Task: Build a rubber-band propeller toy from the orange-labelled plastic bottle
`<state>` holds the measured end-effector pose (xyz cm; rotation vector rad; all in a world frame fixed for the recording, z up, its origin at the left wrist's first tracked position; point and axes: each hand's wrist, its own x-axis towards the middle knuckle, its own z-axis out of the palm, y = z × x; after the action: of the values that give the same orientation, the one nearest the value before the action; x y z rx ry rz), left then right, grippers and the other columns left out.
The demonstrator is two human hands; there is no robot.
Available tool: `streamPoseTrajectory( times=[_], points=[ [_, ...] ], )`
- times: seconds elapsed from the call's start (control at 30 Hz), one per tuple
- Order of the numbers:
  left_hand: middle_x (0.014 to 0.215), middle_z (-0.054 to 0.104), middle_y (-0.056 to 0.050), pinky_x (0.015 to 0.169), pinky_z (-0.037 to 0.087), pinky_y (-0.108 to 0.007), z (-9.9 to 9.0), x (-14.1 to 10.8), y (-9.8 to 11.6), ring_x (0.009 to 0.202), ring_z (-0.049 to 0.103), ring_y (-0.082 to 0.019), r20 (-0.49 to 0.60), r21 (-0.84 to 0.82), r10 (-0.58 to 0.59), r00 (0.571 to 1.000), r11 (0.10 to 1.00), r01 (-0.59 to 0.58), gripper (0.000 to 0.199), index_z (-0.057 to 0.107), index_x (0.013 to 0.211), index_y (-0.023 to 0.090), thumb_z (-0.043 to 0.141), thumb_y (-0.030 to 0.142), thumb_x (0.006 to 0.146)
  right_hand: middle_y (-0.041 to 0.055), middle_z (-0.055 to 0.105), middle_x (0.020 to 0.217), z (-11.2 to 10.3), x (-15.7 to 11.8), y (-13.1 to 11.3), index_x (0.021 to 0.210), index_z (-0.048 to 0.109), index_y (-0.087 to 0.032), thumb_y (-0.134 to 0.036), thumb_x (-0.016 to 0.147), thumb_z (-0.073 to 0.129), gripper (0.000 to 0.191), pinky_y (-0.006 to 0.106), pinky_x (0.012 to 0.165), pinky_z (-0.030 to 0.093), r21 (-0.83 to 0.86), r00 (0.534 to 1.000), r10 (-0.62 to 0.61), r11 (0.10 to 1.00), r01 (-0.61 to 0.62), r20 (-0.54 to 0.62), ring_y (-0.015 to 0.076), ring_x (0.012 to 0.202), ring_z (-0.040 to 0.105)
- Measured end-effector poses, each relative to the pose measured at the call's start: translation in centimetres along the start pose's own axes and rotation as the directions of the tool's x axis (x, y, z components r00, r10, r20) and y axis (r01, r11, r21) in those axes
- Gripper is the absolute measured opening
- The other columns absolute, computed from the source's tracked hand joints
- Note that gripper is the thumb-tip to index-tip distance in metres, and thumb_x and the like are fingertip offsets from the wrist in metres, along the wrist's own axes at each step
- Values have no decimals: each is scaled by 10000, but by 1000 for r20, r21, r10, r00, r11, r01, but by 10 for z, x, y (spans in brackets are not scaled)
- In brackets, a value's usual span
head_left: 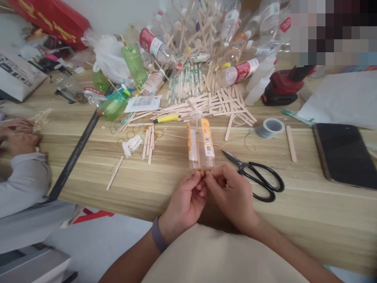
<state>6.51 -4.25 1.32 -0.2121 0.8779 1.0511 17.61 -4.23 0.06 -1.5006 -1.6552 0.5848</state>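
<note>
Left hand (187,200) and right hand (237,196): each grip pinched on a thin amber strand (202,170), probably rubber band, at near end of clear bottle (202,153) over desk (312,220), neck away. Flat stick (198,147) already lengthwise there, inside or against unclear. Band work looks unfinished. No liquid visible. Green bottle (134,65): stick (123,40) protruding.

Clear bottle (202,151) with orange-and-white label (208,137), black-handled scissors (243,165), yellow tool (167,118), streaky tan tabletop (159,177)

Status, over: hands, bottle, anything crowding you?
Left hand and right hand together at near end of bottle; exact grip unclear. Bottle's neck points away. Scissors lie close beside right hand.
</note>
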Motion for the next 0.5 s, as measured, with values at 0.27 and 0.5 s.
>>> streamPoseTrajectory(
  times=[0.27,0.5],
  points=[
    [556,453,19,481,398,-137,3,4,0,483,421,-50,16,-22,-2,1000,1000,2,330,624,695,66,415,80,950,-32,531,515,-3,7,8,623,479,-212,-203,826,519,208,225,449,314,-290,986,-166,943,164,15,103,443,467],
    [571,466,17,481,388,-138,3,5,-4,497,421,-52,17,-39,1,1000,999,0,295,634,687,71,460,71,925,7,537,585,-3,10,10,608,504,-206,-150,827,504,226,263,471,273,-446,947,-320,851,277,-23,123,508,455]
  ],
)
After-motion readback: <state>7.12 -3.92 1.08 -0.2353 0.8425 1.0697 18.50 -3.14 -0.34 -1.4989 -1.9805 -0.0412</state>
